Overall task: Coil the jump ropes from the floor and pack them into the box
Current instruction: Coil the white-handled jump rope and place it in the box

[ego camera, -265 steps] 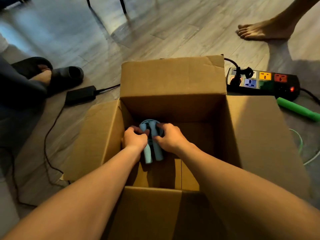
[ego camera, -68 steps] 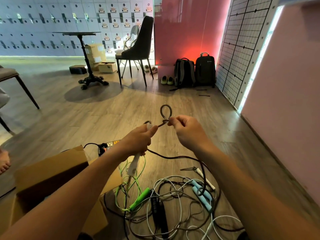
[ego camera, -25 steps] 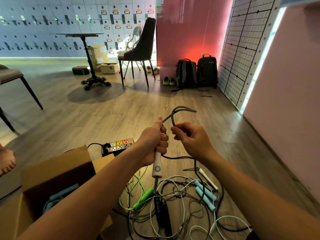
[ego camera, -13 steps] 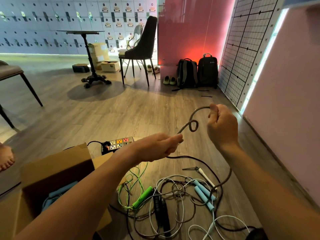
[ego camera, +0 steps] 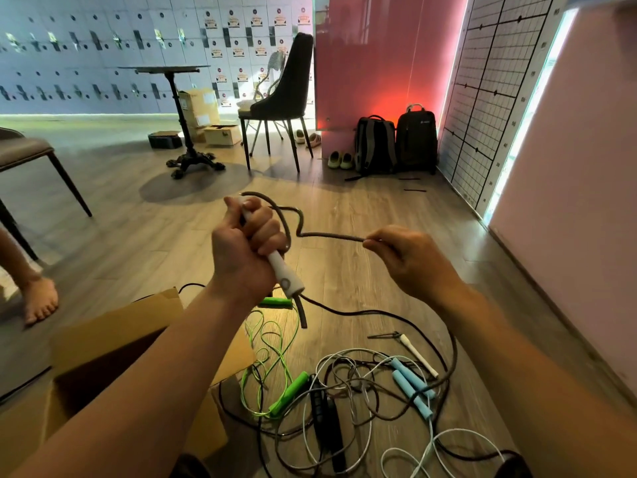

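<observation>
Evidently, the handle [ego camera: 281, 270] is fisted in the left hand [ego camera: 243, 251] while the cord [ego camera: 331, 235] is pinched rightward by the right hand [ego camera: 410, 260], for looping.

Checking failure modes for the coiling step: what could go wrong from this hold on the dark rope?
1. The dark rope runs from the right hand down into the tangled pile. Pulling slack could snag it or drag the blue handles along.
2. The loops by the white handle in the left hand look loose and kinked. The coil may spring open before it reaches the box.
</observation>
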### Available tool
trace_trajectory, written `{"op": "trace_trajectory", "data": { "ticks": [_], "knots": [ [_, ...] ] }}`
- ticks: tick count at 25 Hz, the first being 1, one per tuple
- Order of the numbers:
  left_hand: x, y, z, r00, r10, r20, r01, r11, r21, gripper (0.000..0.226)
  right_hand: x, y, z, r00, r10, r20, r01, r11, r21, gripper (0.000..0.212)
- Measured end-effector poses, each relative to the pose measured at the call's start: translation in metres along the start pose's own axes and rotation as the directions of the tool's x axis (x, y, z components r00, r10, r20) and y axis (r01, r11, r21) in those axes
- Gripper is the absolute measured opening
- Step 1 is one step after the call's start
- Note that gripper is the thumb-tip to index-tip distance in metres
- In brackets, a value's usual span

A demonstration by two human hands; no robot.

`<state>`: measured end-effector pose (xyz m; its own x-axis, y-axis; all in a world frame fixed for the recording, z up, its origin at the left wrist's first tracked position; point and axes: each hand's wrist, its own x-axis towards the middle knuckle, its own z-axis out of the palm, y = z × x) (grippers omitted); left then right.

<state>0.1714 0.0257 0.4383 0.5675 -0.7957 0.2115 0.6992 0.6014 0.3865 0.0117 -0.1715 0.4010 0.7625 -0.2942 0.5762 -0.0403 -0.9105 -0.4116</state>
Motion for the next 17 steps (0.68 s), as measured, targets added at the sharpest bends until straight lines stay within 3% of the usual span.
{"op": "trace_trajectory", "data": {
  "ticks": [4,7,12,15,17],
  "knots": [
    [0.002,0.015,-0.013,0.998,0.043,-0.044,-0.043,0.999,0.006,0.045,-0.002,0.008,-0.005,0.991,0.130,0.010,-0.130,0.991,-0.003,0.028],
    [0.005,0.015,-0.018,0.996,0.056,-0.067,-0.059,0.997,-0.044,0.043,-0.003,0.000,-0.005,0.967,0.212,0.139,-0.210,0.977,-0.025,0.036],
    [0.011,0.021,-0.017,0.979,0.153,-0.138,-0.170,0.978,-0.122,0.021,0.000,-0.013,-0.013,0.914,0.257,0.314,-0.262,0.965,-0.025,0.043],
    [0.021,0.019,-0.017,0.887,0.302,-0.350,-0.333,0.943,-0.028,0.033,-0.002,-0.021,-0.015,0.875,0.214,0.434,-0.251,0.968,0.029,0.046],
    [0.025,0.016,-0.018,0.832,0.373,-0.411,-0.373,0.924,0.084,0.035,-0.003,-0.026,-0.016,0.879,0.176,0.443,-0.238,0.967,0.088,0.049]
  ]
}}
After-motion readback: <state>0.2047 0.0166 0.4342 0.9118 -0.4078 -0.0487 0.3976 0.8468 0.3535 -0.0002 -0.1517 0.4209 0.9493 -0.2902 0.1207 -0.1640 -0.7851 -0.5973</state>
